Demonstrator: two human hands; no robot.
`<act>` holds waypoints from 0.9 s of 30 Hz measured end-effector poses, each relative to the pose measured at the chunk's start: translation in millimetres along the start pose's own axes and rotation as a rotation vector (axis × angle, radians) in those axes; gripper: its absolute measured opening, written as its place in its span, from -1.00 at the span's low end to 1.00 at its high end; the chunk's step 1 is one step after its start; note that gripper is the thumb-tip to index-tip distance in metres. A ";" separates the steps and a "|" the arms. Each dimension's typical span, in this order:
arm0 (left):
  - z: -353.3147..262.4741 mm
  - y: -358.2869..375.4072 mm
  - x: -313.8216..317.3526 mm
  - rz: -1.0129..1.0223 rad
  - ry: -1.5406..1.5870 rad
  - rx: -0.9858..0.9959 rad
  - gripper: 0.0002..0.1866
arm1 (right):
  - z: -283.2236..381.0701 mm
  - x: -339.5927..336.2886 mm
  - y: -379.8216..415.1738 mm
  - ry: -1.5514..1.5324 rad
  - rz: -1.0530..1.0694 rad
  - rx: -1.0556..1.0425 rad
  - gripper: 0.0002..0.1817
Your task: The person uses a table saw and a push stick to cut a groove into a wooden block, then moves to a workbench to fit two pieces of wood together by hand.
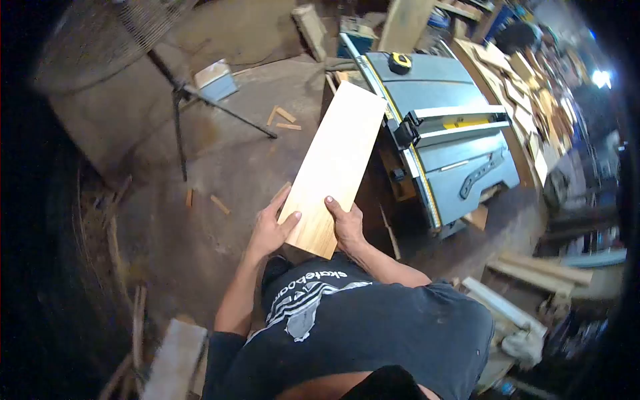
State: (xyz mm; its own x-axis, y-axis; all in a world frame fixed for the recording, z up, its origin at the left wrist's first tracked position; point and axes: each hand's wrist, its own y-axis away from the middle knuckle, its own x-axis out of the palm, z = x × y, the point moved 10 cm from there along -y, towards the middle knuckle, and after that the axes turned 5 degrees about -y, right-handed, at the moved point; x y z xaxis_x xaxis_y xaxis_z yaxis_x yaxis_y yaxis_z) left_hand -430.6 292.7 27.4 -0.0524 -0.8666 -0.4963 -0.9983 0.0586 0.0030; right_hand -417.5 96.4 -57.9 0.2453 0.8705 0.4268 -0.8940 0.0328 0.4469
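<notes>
A pale wooden board (340, 143) is held out in front of my body, its far end tilted up and to the right. My left hand (272, 225) grips the board's left edge near its close end, thumb on the top face. On the opposite edge my right hand (347, 223) holds it the same way, thumb also on top. The fingers under the board are hidden. Just right of the board stands a table saw (440, 87) with a grey top and a rip fence (460, 127) across it.
A yellow tape measure (400, 63) and a black push stick (481, 175) lie on the saw table. Wood offcuts (520, 87) are piled behind it. A fan stand (179, 100) is at left, near small scraps (285, 116) on the floor. Planks (177, 357) lie at lower left.
</notes>
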 end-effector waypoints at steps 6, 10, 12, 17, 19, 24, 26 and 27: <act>4.4 -133.4 -20.1 0.320 0.009 0.137 -0.24 | 6.6 33.9 -54.5 -0.194 -0.263 -0.229 -0.50; 4.8 -216.7 2.8 0.554 -0.071 0.229 -0.21 | 17.2 39.6 -96.2 -0.244 -0.405 -0.259 -0.50; -1.5 -263.5 21.5 0.626 -0.083 0.248 -0.20 | 21.2 42.7 -116.6 -0.311 -0.447 -0.287 -0.50; -1.1 -335.7 81.7 0.815 -0.045 0.244 -0.20 | 25.1 20.3 -163.1 -0.323 -0.621 -0.297 -0.53; -4.6 -350.2 96.6 0.893 0.082 0.206 -0.21 | 40.9 24.5 -166.1 -0.398 -0.605 -0.274 -0.57; -16.7 -385.9 123.7 1.062 0.163 0.163 -0.18 | 52.6 22.1 -179.1 -0.431 -0.761 -0.359 -0.58; -28.0 -401.0 123.5 1.070 0.005 0.253 -0.17 | 46.1 17.2 -194.1 -0.430 -0.826 -0.399 -0.60; -28.5 -410.4 129.8 1.104 -0.005 0.271 -0.17 | 46.1 14.8 -198.7 -0.407 -0.870 -0.429 -0.62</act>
State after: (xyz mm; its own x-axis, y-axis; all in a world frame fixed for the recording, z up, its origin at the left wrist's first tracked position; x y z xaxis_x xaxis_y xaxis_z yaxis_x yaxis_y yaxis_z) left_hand -28.4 142.0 -13.5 -0.8991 -0.2732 -0.3422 -0.3682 0.8946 0.2532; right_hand -219.0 80.1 -104.1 0.9027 0.2353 0.3601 -0.3877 0.8077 0.4442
